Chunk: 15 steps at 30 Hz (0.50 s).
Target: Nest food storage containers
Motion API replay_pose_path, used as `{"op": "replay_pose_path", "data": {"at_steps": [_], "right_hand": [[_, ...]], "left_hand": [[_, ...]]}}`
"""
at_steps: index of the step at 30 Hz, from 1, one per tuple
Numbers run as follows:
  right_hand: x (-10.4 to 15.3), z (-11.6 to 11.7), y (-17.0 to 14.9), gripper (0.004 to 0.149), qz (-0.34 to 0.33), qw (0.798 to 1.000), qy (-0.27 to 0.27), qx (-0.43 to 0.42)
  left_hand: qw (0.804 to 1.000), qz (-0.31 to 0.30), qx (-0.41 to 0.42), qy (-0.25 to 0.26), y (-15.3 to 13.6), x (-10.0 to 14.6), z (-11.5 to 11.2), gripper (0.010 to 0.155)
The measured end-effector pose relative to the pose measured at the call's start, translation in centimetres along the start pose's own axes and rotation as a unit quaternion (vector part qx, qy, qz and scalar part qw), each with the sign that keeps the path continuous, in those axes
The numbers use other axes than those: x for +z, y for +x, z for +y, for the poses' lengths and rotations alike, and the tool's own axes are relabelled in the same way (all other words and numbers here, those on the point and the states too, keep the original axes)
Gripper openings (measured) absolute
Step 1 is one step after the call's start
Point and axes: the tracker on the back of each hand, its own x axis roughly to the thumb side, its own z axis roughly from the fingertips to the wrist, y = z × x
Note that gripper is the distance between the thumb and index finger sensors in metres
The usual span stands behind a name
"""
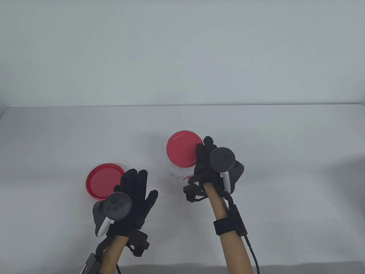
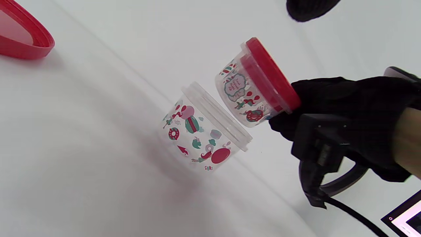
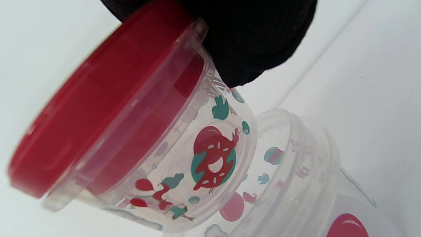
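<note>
White tabletop (image 1: 256, 137) carries an open printed container (image 2: 204, 131), over which the right hand (image 1: 212, 168) grips a smaller red-lidded container (image 2: 253, 85) tilted, risking a caught rim, while the left hand (image 1: 134, 199), fingers spread and holding nothing, hovers beside a loose red lid (image 1: 104, 180).

The right hand (image 1: 218, 168) grips a clear printed tub (image 1: 180, 174) with a red lid (image 1: 182, 148), held up over the white desk (image 1: 57, 137). A loose red lid (image 1: 103, 180) lies flat on the desk, right next to the left hand (image 1: 129, 199), whose fingers are spread.
</note>
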Motion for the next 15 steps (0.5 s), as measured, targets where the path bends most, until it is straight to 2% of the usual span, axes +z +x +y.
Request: {"op": "replay_pose_path", "data": {"at_steps": [5, 10, 15], "right_hand": [[-1.1, 1.8, -0.2, 0.056, 0.032, 0.996, 0.007, 0.080], [-1.8, 2.8, 0.3, 0.060, 0.065, 0.980, 0.071, 0.175], [-2.1, 2.7, 0.6, 0.060, 0.074, 0.977, 0.102, 0.172]], "left_hand": [[0.999, 0.013, 0.028, -0.010, -0.7, -0.3, -0.1, 0.076], [0.998, 0.023, 0.049, -0.011, -1.3, -0.5, -0.1, 0.076], [0.998, 0.024, 0.049, -0.018, -1.3, -0.6, -0.3, 0.076]]}}
